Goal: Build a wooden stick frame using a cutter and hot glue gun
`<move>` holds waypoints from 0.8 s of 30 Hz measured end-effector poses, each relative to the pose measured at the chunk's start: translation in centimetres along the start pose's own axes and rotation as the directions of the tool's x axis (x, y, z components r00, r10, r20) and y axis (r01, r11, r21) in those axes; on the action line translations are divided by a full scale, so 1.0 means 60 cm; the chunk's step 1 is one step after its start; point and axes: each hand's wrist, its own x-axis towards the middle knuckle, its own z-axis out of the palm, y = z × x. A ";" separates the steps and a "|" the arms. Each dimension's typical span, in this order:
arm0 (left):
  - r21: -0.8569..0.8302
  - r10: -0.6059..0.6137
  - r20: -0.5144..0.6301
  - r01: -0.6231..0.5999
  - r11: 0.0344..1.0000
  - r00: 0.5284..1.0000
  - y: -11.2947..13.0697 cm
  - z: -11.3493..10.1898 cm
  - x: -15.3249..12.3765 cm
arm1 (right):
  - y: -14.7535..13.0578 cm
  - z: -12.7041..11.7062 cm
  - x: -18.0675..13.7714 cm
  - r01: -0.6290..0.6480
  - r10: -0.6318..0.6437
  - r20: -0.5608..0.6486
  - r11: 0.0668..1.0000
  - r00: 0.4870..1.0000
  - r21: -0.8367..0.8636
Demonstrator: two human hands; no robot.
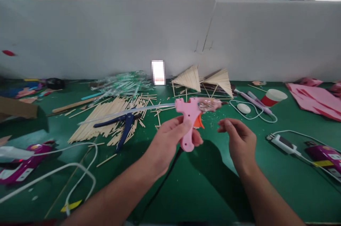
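My left hand (170, 137) is wrapped round the handle of a pink hot glue gun (188, 132), which has an orange trigger (198, 121). A long clear glue stick (138, 109) sticks out of its back end to the left. The nozzle end points right and is coated with clear, lumpy glue. My right hand (238, 139) hovers below and right of the nozzle, apart from the gun. Its thumb and forefinger come together; whether something small is between them I cannot make out.
Thin wooden sticks (93, 123) lie in a pile under blue-handled cutters (128, 123). Two fan-shaped stick structures (190, 80) stand by the white partition (106, 38). A red-and-white cup (273, 97), a corded white oval (243, 108) and purple devices (323, 156) lie around.
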 end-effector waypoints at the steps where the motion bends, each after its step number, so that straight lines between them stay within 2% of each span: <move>1: -0.046 -0.022 0.033 0.024 0.999 0.999 -0.006 0.014 0.000 | 0.005 0.000 0.002 -0.003 0.003 -0.025 1.000 1.000 0.009; 4: -0.123 -0.067 0.126 0.082 0.989 0.990 -0.022 0.049 -0.003 | 0.015 -0.003 0.005 0.002 -0.003 -0.065 1.000 0.998 -0.017; 7: -0.049 -0.061 0.179 0.070 0.996 0.982 -0.021 0.058 -0.012 | 0.023 -0.009 0.009 0.011 -0.014 -0.039 0.997 0.999 -0.079; 10: 0.053 0.017 0.152 -0.025 0.998 0.988 -0.001 0.039 -0.025 | 0.028 -0.012 0.021 0.054 -0.040 0.092 0.985 0.995 -0.162; 13: 0.126 0.130 0.046 -0.135 0.983 0.990 0.028 -0.002 -0.033 | 0.040 -0.007 0.042 0.165 -0.095 0.276 0.956 0.956 -0.241; 15: 0.164 0.213 -0.078 -0.198 0.966 0.974 0.043 -0.035 -0.032 | 0.053 0.002 0.063 0.265 -0.144 0.396 0.926 0.907 -0.270; 17: 0.218 0.270 -0.201 -0.226 0.949 0.942 0.051 -0.069 -0.025 | 0.072 0.014 0.085 0.367 -0.192 0.510 0.891 0.839 -0.267; 18: 0.246 0.297 -0.228 -0.240 0.939 0.927 0.051 -0.086 -0.021 | 0.081 0.021 0.096 0.415 -0.214 0.563 0.873 0.798 -0.256; 21: 0.307 0.284 -0.261 -0.200 0.931 0.923 0.039 -0.132 -0.008 | 0.111 0.042 0.126 0.544 -0.267 0.703 0.815 0.659 -0.200; 24: 0.295 0.225 -0.320 -0.129 0.947 0.920 0.014 -0.164 0.003 | 0.135 0.055 0.143 0.640 -0.297 0.789 0.753 0.537 -0.152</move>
